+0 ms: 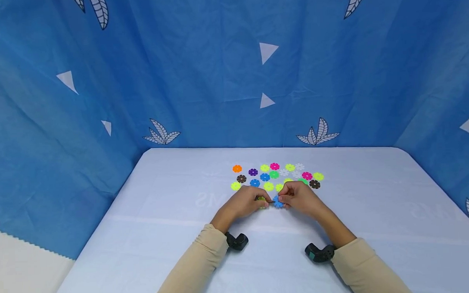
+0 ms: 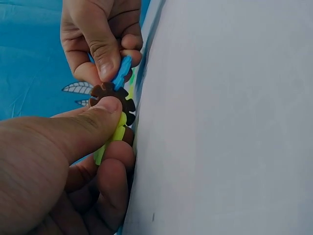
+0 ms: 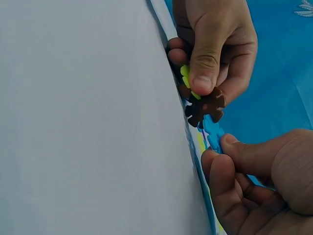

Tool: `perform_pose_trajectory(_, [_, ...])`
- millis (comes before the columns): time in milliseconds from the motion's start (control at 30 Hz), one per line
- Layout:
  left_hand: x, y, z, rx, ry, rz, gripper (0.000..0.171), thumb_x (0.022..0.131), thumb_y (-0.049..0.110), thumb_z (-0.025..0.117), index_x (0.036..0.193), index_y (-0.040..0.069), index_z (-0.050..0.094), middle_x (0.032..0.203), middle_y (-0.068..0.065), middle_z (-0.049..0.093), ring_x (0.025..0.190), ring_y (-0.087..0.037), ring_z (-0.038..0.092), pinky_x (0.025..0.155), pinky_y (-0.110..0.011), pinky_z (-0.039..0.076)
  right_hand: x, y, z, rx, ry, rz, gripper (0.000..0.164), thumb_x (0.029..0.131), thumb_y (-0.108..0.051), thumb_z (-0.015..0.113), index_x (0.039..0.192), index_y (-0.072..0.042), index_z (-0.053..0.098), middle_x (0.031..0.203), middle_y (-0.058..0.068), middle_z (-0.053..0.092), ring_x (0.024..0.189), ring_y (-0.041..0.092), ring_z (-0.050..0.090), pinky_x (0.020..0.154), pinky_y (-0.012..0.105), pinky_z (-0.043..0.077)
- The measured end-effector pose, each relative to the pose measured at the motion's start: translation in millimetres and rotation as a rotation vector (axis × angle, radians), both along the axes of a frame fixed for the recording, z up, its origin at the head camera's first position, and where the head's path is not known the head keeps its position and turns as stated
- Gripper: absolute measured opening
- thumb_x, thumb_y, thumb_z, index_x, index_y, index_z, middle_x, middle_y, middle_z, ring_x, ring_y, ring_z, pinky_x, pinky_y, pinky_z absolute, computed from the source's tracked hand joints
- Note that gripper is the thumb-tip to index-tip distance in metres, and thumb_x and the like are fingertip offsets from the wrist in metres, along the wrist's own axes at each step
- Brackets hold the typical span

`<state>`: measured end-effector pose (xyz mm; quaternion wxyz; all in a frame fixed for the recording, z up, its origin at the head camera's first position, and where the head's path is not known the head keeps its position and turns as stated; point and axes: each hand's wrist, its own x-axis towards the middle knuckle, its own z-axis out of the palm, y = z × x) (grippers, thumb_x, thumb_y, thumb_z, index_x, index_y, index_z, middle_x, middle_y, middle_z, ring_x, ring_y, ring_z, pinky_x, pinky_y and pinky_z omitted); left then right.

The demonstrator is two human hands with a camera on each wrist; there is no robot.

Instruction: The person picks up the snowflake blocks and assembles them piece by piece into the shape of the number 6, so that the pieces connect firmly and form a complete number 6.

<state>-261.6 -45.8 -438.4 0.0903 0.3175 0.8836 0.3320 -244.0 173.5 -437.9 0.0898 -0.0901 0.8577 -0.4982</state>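
Observation:
In the head view, my left hand [image 1: 245, 201] and right hand [image 1: 301, 199] meet near the table's middle. Between the left thumb and fingers is a brown notched interlocking disc [image 3: 213, 104]. A yellow-green disc [image 2: 118, 133] stands crosswise to the brown one, partly covered by the left fingers. My right hand pinches a blue interlocking disc [image 3: 212, 133] by thumb and fingertips. In both wrist views the blue disc's edge touches the brown disc's rim at an angle. How deep their slots engage, I cannot tell.
Beyond the hands, several loose discs lie flat on the white table [image 1: 152, 235], among them an orange disc [image 1: 237, 169], a purple disc [image 1: 252, 172] and a pink disc [image 1: 275, 166]. A dark brown disc [image 1: 315, 184] lies by the right hand. A blue curtain [image 1: 216, 78] stands behind.

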Motion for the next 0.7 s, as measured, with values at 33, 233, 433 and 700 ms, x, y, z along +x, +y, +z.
perform_pose_trajectory(33, [-0.2, 0, -0.2, 0.000, -0.005, 0.003, 0.011, 0.095, 0.017, 0.073, 0.103, 0.018, 0.080, 0.092, 0.013, 0.072, 0.087, -0.006, 0.060, 0.081, -0.025, 0.047, 0.5, -1, 0.2, 0.008, 0.002, -0.003, 0.006, 0.094, -0.001, 0.070, 0.091, 0.004, 0.066, 0.079, 0.007, 0.068, 0.065, 0.020, 0.061, 0.061, 0.028, 0.054])
perform_pose_trajectory(233, [-0.8, -1, 0.4, 0.020, -0.058, 0.019, 0.011, 0.095, 0.015, 0.072, 0.103, 0.016, 0.080, 0.070, 0.007, 0.063, 0.059, -0.008, 0.053, 0.064, -0.023, 0.044, 1.5, -7, 0.5, 0.032, 0.021, -0.021, 0.006, 0.094, -0.001, 0.070, 0.091, 0.002, 0.066, 0.077, 0.006, 0.067, 0.065, 0.020, 0.063, 0.062, 0.028, 0.053])
perform_pose_trajectory(433, [-0.2, 0, 3.7, 0.015, -0.071, 0.023, 0.011, 0.096, 0.014, 0.072, 0.103, 0.013, 0.079, 0.069, 0.005, 0.064, 0.053, -0.008, 0.053, 0.062, -0.023, 0.045, 1.8, -11, 2.7, 0.085, 0.023, -0.036, 0.006, 0.094, -0.003, 0.070, 0.093, 0.001, 0.066, 0.078, 0.005, 0.066, 0.066, 0.019, 0.063, 0.062, 0.028, 0.053])
perform_pose_trajectory(700, [1.2, 3, 3.5, -0.041, 0.010, -0.048, 0.008, 0.094, 0.020, 0.076, 0.098, 0.014, 0.076, 0.081, 0.011, 0.066, 0.076, -0.006, 0.054, 0.071, -0.023, 0.046, 2.5, -8, 3.8, 0.108, 0.074, -0.049, 0.004, 0.092, -0.003, 0.074, 0.092, -0.004, 0.070, 0.084, 0.002, 0.070, 0.071, 0.018, 0.063, 0.065, 0.026, 0.054])
